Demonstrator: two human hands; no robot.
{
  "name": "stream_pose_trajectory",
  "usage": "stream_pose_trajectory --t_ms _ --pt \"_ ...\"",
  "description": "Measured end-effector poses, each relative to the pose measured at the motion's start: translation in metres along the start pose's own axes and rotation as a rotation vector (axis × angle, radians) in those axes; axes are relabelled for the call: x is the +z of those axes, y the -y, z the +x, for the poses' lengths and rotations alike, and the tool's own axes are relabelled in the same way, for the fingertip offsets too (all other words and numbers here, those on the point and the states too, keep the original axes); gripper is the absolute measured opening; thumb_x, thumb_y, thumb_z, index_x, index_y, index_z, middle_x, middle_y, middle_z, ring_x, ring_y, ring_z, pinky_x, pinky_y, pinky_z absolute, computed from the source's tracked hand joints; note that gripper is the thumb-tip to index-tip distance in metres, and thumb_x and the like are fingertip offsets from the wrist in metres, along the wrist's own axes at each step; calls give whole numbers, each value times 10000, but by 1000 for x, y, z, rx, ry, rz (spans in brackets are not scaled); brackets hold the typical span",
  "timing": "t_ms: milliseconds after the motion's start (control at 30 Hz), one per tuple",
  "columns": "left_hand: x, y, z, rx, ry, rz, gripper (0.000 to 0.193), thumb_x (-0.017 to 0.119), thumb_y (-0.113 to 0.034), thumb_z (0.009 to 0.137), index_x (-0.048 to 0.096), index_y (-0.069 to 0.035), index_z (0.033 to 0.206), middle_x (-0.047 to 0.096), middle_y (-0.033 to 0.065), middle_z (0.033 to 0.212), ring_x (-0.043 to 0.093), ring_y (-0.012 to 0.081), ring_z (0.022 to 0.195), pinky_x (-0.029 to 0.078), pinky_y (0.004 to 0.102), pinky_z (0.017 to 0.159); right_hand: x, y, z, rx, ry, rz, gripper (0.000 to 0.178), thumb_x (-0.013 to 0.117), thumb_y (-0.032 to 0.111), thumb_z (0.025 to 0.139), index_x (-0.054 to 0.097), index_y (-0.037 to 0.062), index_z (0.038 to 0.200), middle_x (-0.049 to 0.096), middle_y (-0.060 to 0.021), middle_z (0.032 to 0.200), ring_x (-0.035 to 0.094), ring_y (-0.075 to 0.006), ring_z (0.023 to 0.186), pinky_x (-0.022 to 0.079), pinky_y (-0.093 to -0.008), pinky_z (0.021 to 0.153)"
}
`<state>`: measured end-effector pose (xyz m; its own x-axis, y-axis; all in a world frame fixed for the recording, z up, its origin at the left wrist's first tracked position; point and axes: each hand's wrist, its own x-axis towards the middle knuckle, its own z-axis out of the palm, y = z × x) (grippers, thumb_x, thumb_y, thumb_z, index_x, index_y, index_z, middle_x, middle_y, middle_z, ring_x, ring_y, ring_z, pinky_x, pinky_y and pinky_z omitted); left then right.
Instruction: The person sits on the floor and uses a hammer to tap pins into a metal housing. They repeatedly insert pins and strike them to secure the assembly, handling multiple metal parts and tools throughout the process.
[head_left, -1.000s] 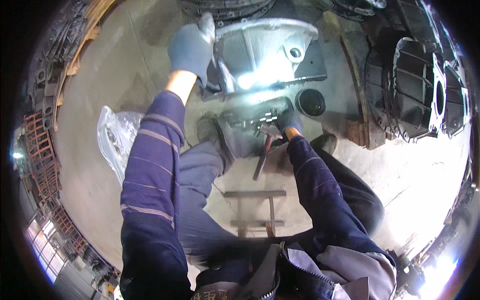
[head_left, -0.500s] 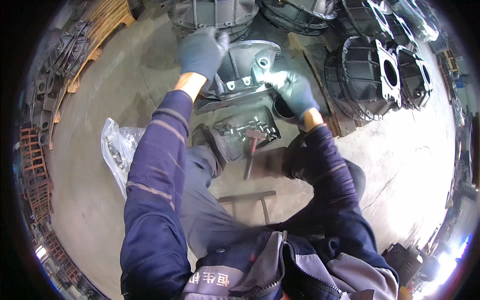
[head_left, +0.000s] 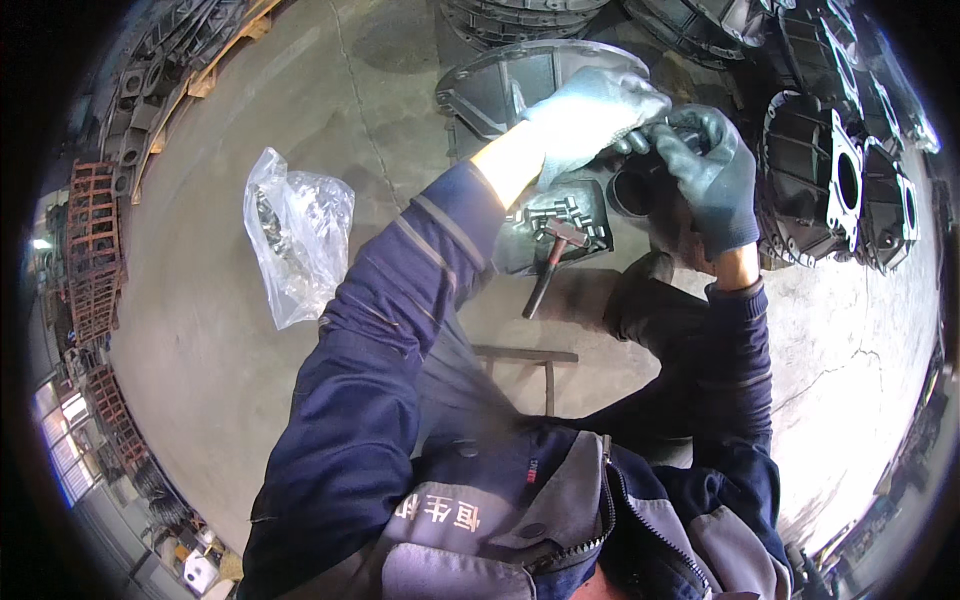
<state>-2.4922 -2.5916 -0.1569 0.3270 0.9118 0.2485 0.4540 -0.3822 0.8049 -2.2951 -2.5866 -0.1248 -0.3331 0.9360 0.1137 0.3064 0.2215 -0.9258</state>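
Both my hands wear grey gloves and are close together above the near right side of a grey metal housing [head_left: 500, 85]. My left hand [head_left: 600, 115] reaches across it, brightly lit, with its fingers curled in. Beside it, my right hand [head_left: 715, 170] is bent into a pinch, its fingertips almost meeting those of the left. Whatever lies between the fingers is too small or hidden to name. Below them sits a dark tray [head_left: 520, 262] of short metal sleeves [head_left: 570, 212]. A hammer [head_left: 543, 285] leans over its front edge. A black cup [head_left: 628, 192] stands right of the tray.
A clear plastic bag [head_left: 300, 235] of parts lies on the floor at left. More ribbed housings [head_left: 800, 180] stand at right, and others [head_left: 520, 22] behind. A low metal stool frame [head_left: 530, 356] is between my legs. Rusty racks [head_left: 95, 250] line the far left.
My hands have come together, the left moving right across the housing and the right turning inward. The whole view has shifted, so the floor items appear displaced.
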Motion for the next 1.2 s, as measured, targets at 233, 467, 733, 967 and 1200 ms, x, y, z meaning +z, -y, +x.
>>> stream_pose_trajectory --t_ms 233,467,733,967,1200 --pt "-3 -12 -4 -329 -82 -819 355 645 -182 979 674 28 1264 691 94 1233 689 168 1074 567 290 915 -1 -17 10 -135 -91 -260 390 871 260 774 720 64 1075 733 -80 934 707 -179 802 564 -316 735" --pt "-3 -2 0 -31 -86 -545 273 582 -85 1013 698 27 1234 706 76 1245 657 167 1153 525 317 998 -9 -22 17 -161 -56 -234 481 854 243 787 709 58 1208 729 -127 1050 705 -219 843 567 -319 765" --pt "7 -10 -2 -496 -116 -1001 317 569 -84 1026 665 13 1312 693 75 1284 656 158 1161 528 286 996 -11 -26 20 -283 -68 -381 418 870 264 779 754 72 1132 730 -127 1083 711 -238 907 576 -337 786" --pt "-4 -8 -4 -384 -94 -935 313 679 -130 977 690 -15 1267 733 51 1160 700 140 1020 564 274 921 -12 -25 24 -360 -46 -403 373 848 242 775 772 88 1107 734 -133 1079 709 -300 958 574 -381 847" --pt "-8 -15 -4 -503 -151 -907 279 720 -149 943 721 -35 1197 745 29 1098 703 119 977 586 263 842 -7 -17 26 -407 -10 -471 383 820 218 773 763 109 1136 734 -125 1082 691 -327 1003 559 -409 882"
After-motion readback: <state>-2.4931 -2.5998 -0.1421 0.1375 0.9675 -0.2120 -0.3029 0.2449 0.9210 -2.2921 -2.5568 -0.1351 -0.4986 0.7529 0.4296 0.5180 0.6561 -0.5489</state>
